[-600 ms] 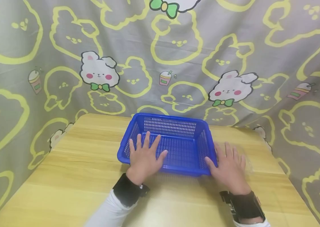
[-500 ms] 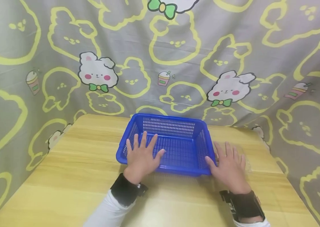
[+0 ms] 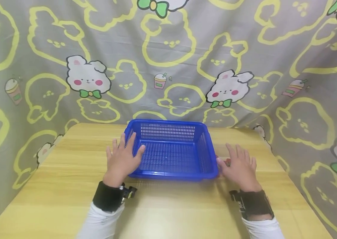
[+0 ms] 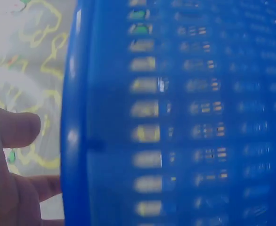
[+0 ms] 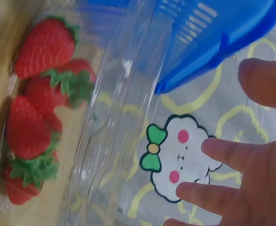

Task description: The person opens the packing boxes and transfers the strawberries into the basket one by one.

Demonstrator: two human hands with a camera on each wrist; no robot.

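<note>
A blue plastic basket (image 3: pixel 171 175) with slotted walls stands on the table, nothing visible inside it. My left hand (image 3: pixel 122 162), fingers spread, is at the basket's left side and overlaps its rim in the head view. In the left wrist view the thumb (image 4: pixel 20 129) is beside the basket's wall (image 4: pixel 109 113). To the right of the basket is my right hand (image 3: pixel 240 169), fingers extended and spread. Below it, the right wrist view shows a clear plastic container (image 5: pixel 124 94) with several red strawberries (image 5: pixel 46 47) with green leaves. In the head view that hand mostly hides them.
The wooden table (image 3: pixel 168 212) extends around the basket, with bare wood in front. A grey patterned curtain (image 3: pixel 180 59) with yellow outlines and white bunnies hangs behind the table and along both sides. Black straps with small cameras sit on both wrists.
My left hand has moved left, from over the basket's inside to its left wall. The right hand has moved slightly away from the right wall, showing more red beside it. The head view has turned right.
</note>
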